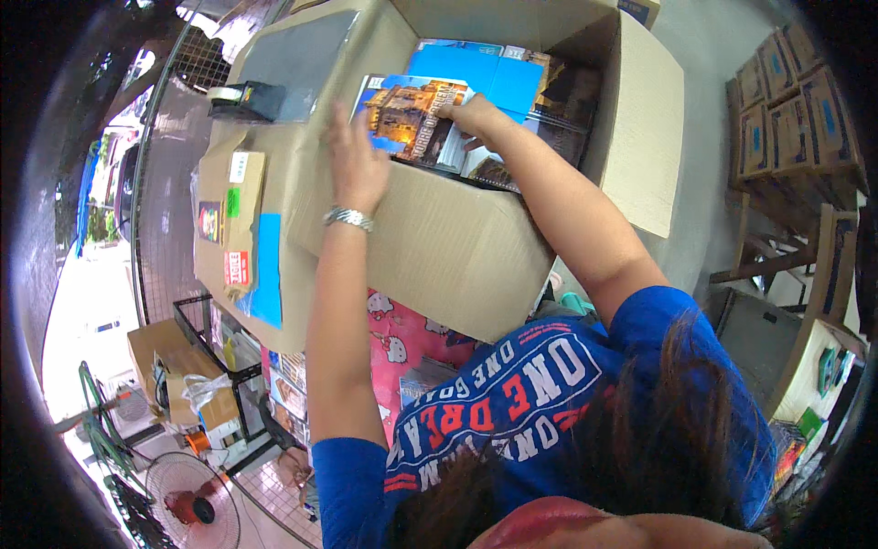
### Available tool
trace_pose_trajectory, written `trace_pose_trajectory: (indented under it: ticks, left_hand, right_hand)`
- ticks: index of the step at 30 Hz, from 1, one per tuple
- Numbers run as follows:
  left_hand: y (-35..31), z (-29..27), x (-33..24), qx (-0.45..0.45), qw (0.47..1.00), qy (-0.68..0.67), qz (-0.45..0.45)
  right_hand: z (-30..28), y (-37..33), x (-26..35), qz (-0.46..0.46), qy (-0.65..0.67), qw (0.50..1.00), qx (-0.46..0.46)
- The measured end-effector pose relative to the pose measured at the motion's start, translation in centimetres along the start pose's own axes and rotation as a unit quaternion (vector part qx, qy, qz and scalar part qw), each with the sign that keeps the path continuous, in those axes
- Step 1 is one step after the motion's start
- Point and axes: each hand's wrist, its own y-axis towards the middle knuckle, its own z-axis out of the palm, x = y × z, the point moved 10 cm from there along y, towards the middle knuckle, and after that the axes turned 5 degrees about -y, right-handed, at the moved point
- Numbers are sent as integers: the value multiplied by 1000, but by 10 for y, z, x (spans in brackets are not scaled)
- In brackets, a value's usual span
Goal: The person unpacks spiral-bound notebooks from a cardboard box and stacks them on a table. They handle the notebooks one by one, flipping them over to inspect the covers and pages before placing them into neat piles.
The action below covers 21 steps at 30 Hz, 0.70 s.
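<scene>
Brown cardboard fills the upper middle of the view I work from: a large open carton (448,247), its near flap hanging toward the wearer, both hands at its mouth. Inside, toward the near left corner, I find the castle-picture print (402,114), face up over other printed pieces, with blue panels (476,78) behind it and to its right. I see the right forearm (572,201) slant up and leftward from a bent elbow to the right hand (480,123), which reaches down into the carton. Its fingers are partly curled, the thumb at the print's right edge; whether they grip the print or only press on it, I cannot tell. The left forearm (343,311) rises almost straight up my view, a silvery bracelet (348,218) at the wrist. I have the left hand (361,169) by the print's left edge, fingers extended and spread, clasping nothing; they are blurred, so I cannot tell whether they touch it. Further left, I make out a black tape dispenser (247,101) and a smaller stickered box (242,206).
</scene>
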Motion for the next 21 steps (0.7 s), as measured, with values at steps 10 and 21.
trace_pose_trajectory:
  ticks: [10,21]
  left_hand:
    - [-3,0,39,24,973,-182,-141]
    - [-17,-6,63,-39,851,-482,-204]
  right_hand:
    - [8,-46,32,-19,138,990,36]
    - [-5,-36,34,-72,33,996,-50]
